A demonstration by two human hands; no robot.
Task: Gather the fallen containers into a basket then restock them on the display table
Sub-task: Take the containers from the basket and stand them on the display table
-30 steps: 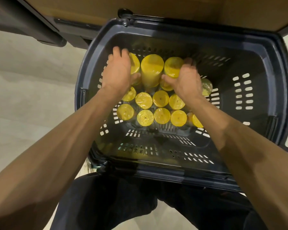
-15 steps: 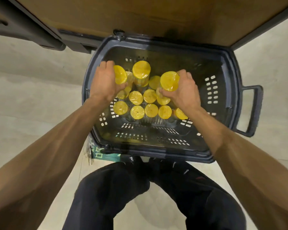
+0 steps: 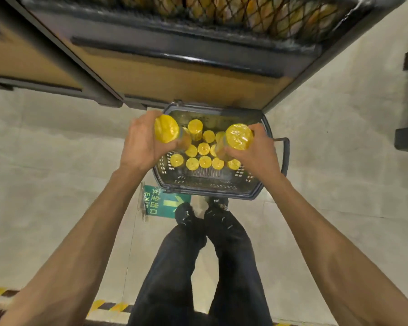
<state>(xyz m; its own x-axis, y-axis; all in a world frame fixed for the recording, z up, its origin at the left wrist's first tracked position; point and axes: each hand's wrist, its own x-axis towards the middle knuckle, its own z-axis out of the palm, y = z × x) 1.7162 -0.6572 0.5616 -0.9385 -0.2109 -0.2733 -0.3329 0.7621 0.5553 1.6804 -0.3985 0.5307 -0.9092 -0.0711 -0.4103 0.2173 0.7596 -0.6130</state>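
Gathering looks finished: the basket (image 3: 210, 196) holds over 10 yellow-lidded containers (image 3: 204, 148). Left hand (image 3: 139, 147) and right hand (image 3: 258, 152) each clasp 1 more in curled fingers; restocking the worktop (image 3: 174, 47) lies mostly ahead.

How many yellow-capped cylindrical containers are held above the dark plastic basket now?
2. The left hand grips one yellow-capped container, the right hand grips the other, both above the dark plastic basket. The rest stand inside it; some may be hidden.
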